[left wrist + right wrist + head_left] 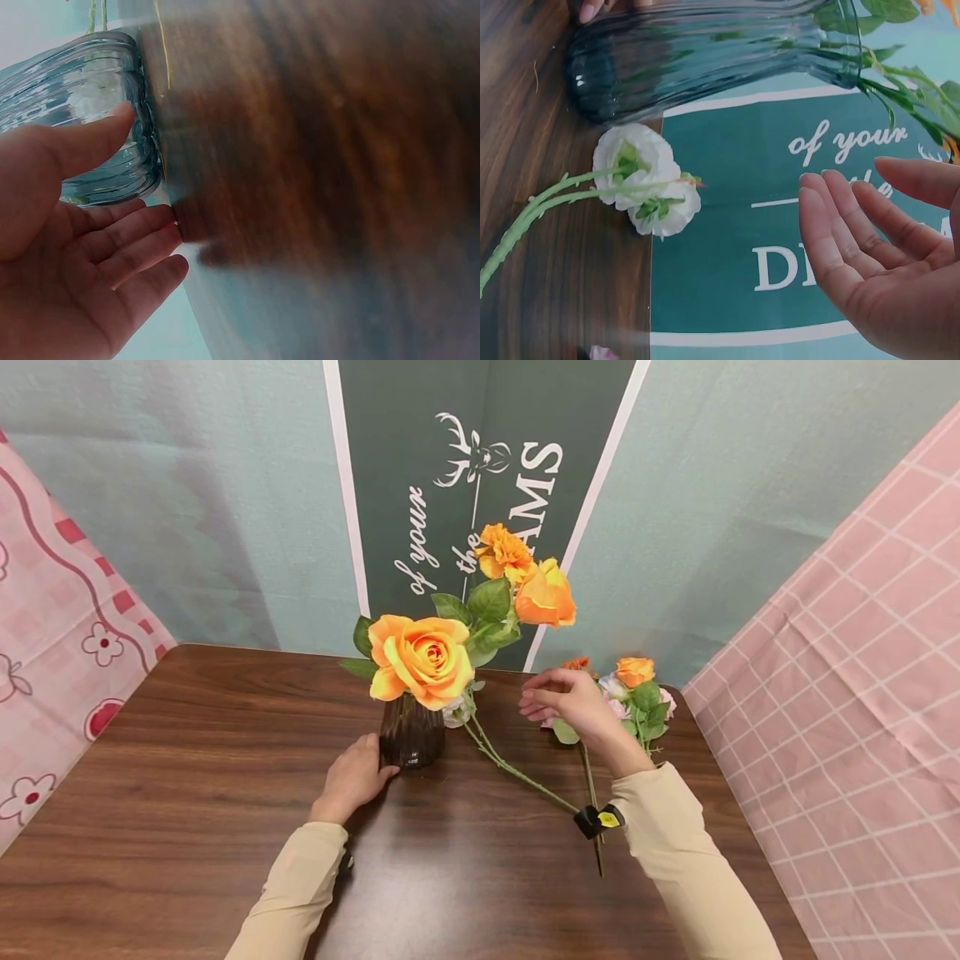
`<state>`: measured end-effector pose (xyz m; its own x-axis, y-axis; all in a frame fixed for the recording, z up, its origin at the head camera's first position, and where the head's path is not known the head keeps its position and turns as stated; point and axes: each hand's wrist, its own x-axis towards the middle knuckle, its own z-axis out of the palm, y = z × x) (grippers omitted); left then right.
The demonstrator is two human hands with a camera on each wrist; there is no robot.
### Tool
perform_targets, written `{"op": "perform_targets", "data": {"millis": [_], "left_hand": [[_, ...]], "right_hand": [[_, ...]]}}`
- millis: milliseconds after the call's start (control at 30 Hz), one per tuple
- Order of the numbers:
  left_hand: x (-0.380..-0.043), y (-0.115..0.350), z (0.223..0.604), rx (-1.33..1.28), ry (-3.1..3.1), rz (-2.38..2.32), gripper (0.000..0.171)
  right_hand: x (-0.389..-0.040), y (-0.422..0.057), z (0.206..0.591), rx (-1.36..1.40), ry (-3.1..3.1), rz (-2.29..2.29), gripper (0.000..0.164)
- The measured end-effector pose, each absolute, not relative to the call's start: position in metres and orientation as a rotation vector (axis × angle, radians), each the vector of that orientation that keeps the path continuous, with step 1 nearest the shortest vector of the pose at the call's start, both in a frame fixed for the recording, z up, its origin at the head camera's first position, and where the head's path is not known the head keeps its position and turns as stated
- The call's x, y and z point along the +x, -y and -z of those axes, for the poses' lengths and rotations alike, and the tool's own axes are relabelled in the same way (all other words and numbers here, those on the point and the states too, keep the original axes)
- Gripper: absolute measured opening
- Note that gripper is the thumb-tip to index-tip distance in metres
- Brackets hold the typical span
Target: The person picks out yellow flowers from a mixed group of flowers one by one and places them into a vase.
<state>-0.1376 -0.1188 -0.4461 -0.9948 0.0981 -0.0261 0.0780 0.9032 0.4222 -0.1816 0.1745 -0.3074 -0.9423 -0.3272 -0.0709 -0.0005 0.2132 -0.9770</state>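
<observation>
A ribbed, tinted glass vase [412, 735] stands on the table, with a large orange rose [422, 660], another orange rose [546, 595] and a ruffled orange flower [502, 553] above it. Its stems show through the glass [705, 60]. My left hand [354, 777] rests by the base, thumb overlapping the glass in the left wrist view and fingers loosely extended. Right of the vase, my right hand [570, 706] is raised with relaxed fingers and nothing between them. White flowers [645, 180] on green stems lie beside the vase.
More flowers, including a small orange rose [635, 672] and pink blossoms, lie at the table's back right. A black device [592, 821] with a yellow label sits below the right sleeve. Behind the brown table [187, 777] hangs a printed cloth [285, 527]; pink cloths flank both sides.
</observation>
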Motion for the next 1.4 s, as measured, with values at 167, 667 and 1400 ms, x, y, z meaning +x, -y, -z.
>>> {"op": "perform_targets", "data": {"millis": [167,667,1400], "left_hand": [[-0.137,0.119,0.446,0.142,-3.025,-0.670,0.050],[-0.138,0.119,0.447,0.158,-3.035,-0.665,0.051],[-0.139,0.119,0.450,0.153,-3.040,-0.687,0.050]], "right_hand": [[-0.180,-0.186,0.312,-0.279,-2.205,1.812,0.020],[-0.178,-0.228,0.338,-0.163,-2.240,1.791,0.024],[-0.170,-0.277,0.384,0.105,-2.293,1.713,0.027]]}}
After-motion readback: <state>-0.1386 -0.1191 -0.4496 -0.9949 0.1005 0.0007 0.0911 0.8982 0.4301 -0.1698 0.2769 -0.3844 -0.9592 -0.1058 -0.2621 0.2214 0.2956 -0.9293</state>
